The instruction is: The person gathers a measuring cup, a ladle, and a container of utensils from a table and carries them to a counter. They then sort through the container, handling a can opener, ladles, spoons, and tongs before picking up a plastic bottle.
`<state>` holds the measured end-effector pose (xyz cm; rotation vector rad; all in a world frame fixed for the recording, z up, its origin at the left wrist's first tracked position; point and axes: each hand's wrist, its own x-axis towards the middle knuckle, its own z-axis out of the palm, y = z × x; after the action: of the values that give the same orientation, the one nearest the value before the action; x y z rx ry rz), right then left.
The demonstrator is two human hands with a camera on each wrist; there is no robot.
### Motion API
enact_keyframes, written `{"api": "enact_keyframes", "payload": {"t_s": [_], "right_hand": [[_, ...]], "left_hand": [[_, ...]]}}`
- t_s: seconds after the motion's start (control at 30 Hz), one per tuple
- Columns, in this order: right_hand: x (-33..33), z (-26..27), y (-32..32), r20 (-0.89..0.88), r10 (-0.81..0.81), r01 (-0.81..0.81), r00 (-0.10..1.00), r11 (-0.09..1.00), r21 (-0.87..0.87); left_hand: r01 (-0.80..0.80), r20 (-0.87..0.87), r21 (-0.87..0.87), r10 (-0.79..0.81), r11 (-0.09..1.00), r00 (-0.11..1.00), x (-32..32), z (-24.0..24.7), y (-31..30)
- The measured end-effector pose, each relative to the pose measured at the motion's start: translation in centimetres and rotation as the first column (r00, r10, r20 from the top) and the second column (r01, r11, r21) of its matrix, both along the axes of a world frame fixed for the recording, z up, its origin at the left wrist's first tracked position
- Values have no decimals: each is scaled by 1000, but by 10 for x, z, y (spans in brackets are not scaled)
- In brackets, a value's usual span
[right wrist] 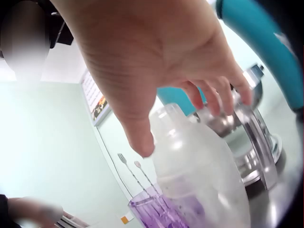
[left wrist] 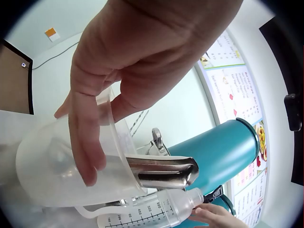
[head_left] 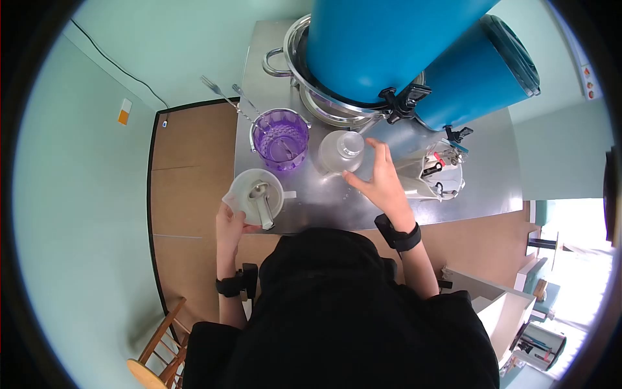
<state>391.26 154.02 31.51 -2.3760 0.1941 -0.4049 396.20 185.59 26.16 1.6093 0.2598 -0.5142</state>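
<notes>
A white plastic pitcher [head_left: 249, 183] with a metal tool [head_left: 262, 206] in it stands at the counter's front left edge. My left hand [head_left: 231, 227] grips its rim, fingers outside the wall, as the left wrist view shows. To its right is a translucent shaker bottle [head_left: 337, 154] with printed measuring marks [left wrist: 149, 212]. Around the bottle's upper part my right hand [head_left: 382, 183] is spread, thumb on the near side and fingers beyond; in the right wrist view the thumb is close to the bottle's shoulder [right wrist: 183, 147], and contact cannot be told.
Behind the pitcher stands a purple glass bucket [head_left: 282, 139] with long-handled utensils. Two large blue dispensers [head_left: 376, 45], a steel pot-like vessel [head_left: 299, 52] and a holder with tools [head_left: 418, 178] occupy the back and right of the steel counter [head_left: 483, 188].
</notes>
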Motion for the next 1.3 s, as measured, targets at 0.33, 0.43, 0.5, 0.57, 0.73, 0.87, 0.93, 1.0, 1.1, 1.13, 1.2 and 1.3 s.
{"api": "enact_keyframes", "payload": {"t_s": [0.33, 0.43, 0.5, 0.57, 0.73, 0.87, 0.93, 1.0, 1.1, 1.13, 1.2, 1.3], "right_hand": [[-8, 59, 19, 151, -47, 69, 987, 988, -138], [-8, 55, 38, 239, 81, -62, 968, 994, -87], [-9, 42, 47, 154, 170, -170, 973, 985, -13], [-11, 31, 49, 85, 201, -201, 976, 980, -10], [-20, 32, 34, 51, 250, -249, 967, 968, -31], [-36, 29, 14, 65, 197, -198, 978, 980, 20], [-45, 26, 4, 44, 190, -191, 981, 981, 22], [-54, 25, -4, 9, 179, -179, 984, 983, 35], [-66, 25, -12, -56, 148, -145, 987, 987, 62], [-69, 22, -14, -72, 135, -130, 988, 989, 71], [-74, 17, -18, -74, 123, -118, 990, 990, 78], [-80, 12, -22, -76, 102, -99, 992, 994, 35]], "left_hand": [[1, -56, -21, -2, 1000, 998, -8, 3, -5], [8, -57, -52, -11, 999, 998, -7, 1, -14], [19, -61, -47, -22, 999, 998, -6, 2, -19], [21, -66, -19, -22, 1000, 998, -7, 3, -20], [51, -88, 20, -49, 998, 995, -2, 4, -10], [57, 59, 222, -72, 973, 996, 21, -4, 17], [56, 105, 258, -85, 964, 991, 33, 9, 16], [90, 124, 305, -134, 948, 983, 39, 14, 15], [164, 127, 345, -219, 924, 967, 41, 8, 9], [168, 139, 333, -224, 928, 965, 38, 4, 6], [176, 215, 341, -259, 923, 942, 32, -7, 4], [218, 259, 356, -320, 909, 911, 28, -25, 13]]}}
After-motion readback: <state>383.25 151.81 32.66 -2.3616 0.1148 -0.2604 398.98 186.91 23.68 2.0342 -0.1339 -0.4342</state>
